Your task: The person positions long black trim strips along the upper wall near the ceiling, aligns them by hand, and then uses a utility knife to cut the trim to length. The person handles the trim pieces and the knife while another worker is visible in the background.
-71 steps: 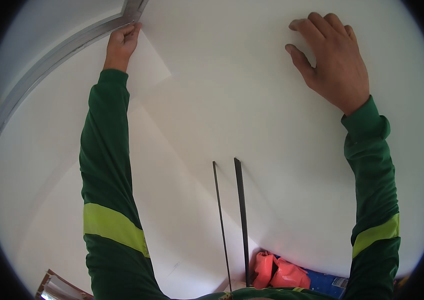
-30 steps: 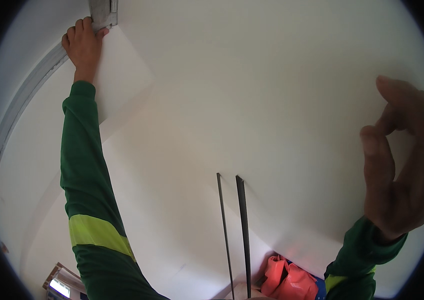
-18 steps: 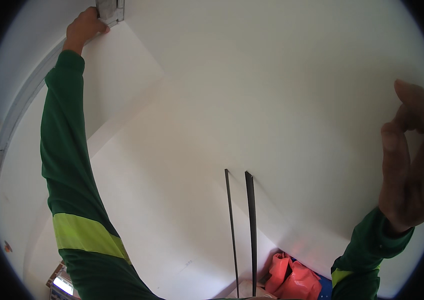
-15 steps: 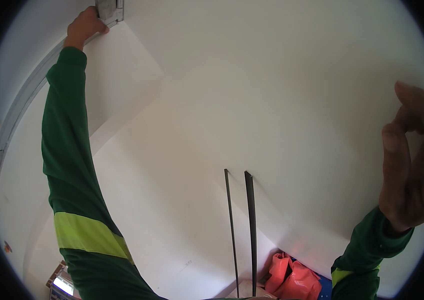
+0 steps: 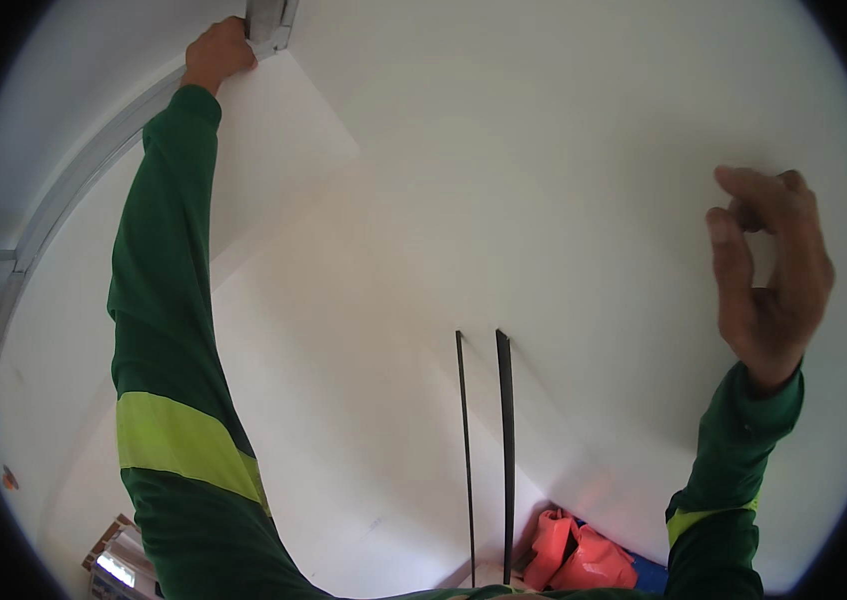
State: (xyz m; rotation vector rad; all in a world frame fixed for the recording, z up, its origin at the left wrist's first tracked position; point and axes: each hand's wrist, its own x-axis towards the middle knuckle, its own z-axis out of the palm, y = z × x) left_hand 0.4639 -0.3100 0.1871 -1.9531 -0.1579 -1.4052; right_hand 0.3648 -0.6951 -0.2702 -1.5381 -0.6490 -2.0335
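Note:
High at the upper left, my left hand grips a grey metal frame, close to the corner of a white panel. Its thumb shows along the edge, while the other fingers are partly hidden. Over on the right, my right hand is raised in front of a white wall surface. Its fingers are bent and the thumb stands apart from the forefinger, with a gap between them. Nothing shows in that hand. Green sleeves with a lime band cover both arms.
Two thin dark strips stand upright at the lower middle. Behind their lower ends lies a red bag-like bundle beside something blue. A curved grey rail runs down the left, and a framed window or mirror shows at bottom left.
My right hand has moved left and slightly up, away from the dark object at the right rim. The left hand keeps its grip, and the view has shifted, putting it farther right.

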